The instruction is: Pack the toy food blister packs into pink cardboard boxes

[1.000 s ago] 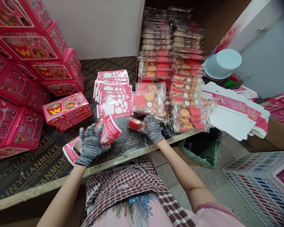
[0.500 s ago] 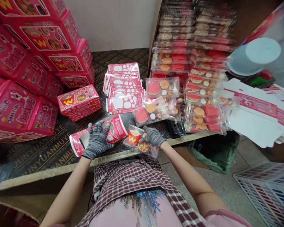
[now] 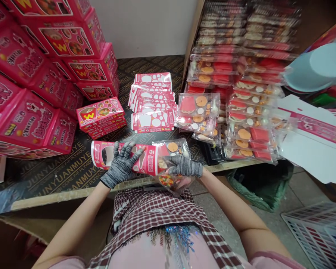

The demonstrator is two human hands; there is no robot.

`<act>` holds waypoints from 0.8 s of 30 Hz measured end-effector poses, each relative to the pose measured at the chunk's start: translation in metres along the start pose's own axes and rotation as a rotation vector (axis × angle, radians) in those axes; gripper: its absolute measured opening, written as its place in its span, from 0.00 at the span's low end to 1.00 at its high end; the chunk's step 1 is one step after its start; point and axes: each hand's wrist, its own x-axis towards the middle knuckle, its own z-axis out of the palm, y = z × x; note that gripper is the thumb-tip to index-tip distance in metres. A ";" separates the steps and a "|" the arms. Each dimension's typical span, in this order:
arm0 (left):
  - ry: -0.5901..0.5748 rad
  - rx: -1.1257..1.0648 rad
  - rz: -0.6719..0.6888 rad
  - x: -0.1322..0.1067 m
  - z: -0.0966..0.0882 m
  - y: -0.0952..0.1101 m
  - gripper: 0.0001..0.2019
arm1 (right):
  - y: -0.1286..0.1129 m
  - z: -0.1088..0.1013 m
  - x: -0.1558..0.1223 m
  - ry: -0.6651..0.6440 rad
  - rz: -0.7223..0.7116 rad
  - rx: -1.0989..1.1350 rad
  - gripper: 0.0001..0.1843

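Head view: the left hand [image 3: 120,164] grips a pink box [image 3: 152,162] lying near the counter's [image 3: 58,175] front edge. The right hand [image 3: 184,166] clutches a clear toy pack [image 3: 172,147] against the box's right end. The counter reads "JUNYUANMUYE"; stacked boxes [image 3: 100,112] behind bear a yellow "W".

Pale lettering repeats across the black tabletop [image 3: 58,175], left of the pink carton [image 3: 149,162]: "JUNYUANMUYE" and, smaller, "CORE F/F PLYWOOD". A yellow "W" stands on the small box stack [image 3: 100,116] just behind the carton, and on the large stacked boxes [image 3: 64,41] farther back-left. The carton's own print is too blurred to read.
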 end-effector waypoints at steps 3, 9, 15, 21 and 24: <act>-0.018 -0.028 0.107 -0.002 -0.004 0.009 0.41 | -0.003 -0.009 0.013 -0.291 0.005 0.211 0.22; -0.060 -0.046 0.214 -0.003 0.001 0.033 0.36 | 0.008 -0.007 0.024 -0.511 0.147 0.725 0.27; -0.007 0.009 0.134 -0.007 -0.001 0.016 0.39 | 0.038 -0.029 -0.009 -0.236 0.170 0.557 0.39; -0.091 -0.044 0.095 0.014 0.001 0.025 0.43 | 0.020 -0.006 0.002 -0.015 0.238 0.817 0.51; -0.074 -0.174 0.061 0.029 -0.004 0.037 0.47 | 0.008 0.014 0.023 0.119 0.183 0.877 0.51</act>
